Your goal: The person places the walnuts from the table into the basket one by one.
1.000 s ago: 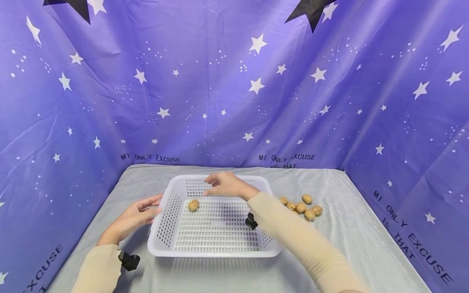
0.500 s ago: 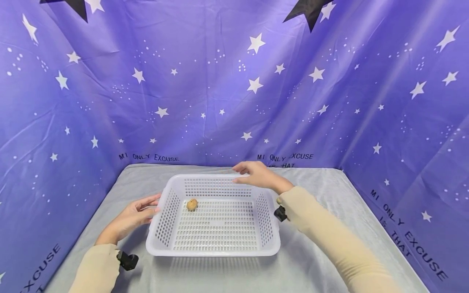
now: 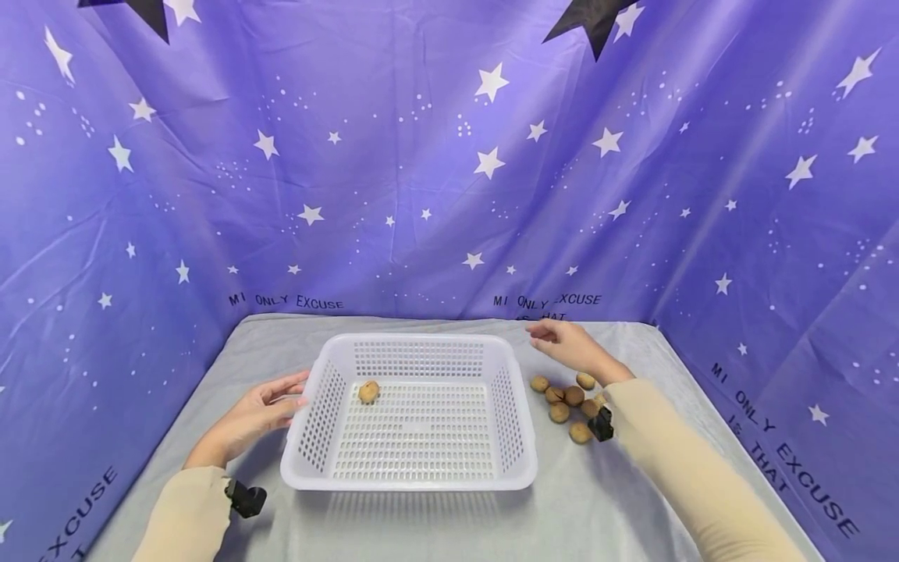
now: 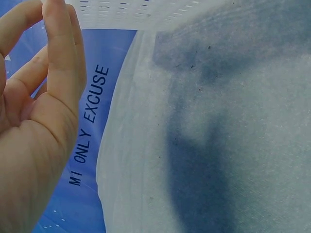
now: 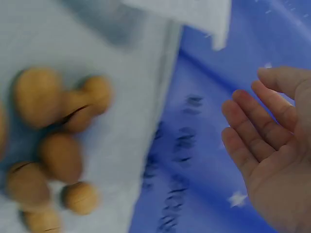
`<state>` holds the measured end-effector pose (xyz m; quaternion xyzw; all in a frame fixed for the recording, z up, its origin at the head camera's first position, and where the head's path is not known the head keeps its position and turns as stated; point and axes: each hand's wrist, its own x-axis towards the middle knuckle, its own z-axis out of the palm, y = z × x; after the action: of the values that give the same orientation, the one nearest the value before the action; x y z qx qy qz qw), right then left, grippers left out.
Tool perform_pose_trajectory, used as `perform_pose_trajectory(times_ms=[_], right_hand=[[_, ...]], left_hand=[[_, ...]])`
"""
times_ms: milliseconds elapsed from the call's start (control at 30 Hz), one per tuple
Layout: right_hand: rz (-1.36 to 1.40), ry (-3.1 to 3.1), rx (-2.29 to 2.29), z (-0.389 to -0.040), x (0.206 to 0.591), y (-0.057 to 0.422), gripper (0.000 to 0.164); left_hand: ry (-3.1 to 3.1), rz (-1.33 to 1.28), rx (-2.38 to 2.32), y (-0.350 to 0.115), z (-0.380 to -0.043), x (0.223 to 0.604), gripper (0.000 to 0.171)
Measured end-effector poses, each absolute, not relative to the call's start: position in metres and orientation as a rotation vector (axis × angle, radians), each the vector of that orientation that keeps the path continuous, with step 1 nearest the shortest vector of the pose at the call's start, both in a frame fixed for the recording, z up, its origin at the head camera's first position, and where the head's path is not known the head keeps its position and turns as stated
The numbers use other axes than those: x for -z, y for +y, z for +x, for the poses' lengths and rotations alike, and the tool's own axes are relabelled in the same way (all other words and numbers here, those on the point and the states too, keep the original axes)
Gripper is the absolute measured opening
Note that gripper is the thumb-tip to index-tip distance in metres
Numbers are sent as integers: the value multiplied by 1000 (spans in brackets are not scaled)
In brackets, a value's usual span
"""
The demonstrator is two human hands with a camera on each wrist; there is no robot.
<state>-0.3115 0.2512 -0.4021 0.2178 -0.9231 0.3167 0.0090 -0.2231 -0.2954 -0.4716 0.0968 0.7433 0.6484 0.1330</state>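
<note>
A white perforated plastic basket [image 3: 407, 485] stands on the cloth-covered table, with one walnut [image 3: 368, 393] inside near its left wall. My left hand [image 3: 249, 417] is at the basket's left side, its fingertips and thumb touching the rim; in the left wrist view this hand [image 4: 48, 87] reaches up to the basket's wall [image 4: 116, 19]. Beyond the basket's right side, my right hand [image 3: 572, 345] hovers behind a group of walnuts [image 3: 573, 396]. The right wrist view shows that hand [image 5: 277, 141] with nothing in it and the walnuts [image 5: 60, 155] below, several with dark slits in their shells.
Grey cloth [image 3: 421, 531] covers the table. Purple star-patterned curtains [image 3: 393, 172] hang behind it and along both sides. A small black camera [image 3: 246, 499] sits on the left wrist, another camera [image 3: 602, 424] on the right.
My right hand has moved right, from over the basket past its right wall to the walnuts. The left hand and the walnut in the basket stay in place.
</note>
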Motion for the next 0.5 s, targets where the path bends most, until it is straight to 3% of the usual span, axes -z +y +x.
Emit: perform_pose_trajectory(times_ms=[500], right_hand=[[314, -3046, -1386, -307, 478, 275, 44]], left_hand=[[2137, 295, -1897, -294, -222, 472, 65]])
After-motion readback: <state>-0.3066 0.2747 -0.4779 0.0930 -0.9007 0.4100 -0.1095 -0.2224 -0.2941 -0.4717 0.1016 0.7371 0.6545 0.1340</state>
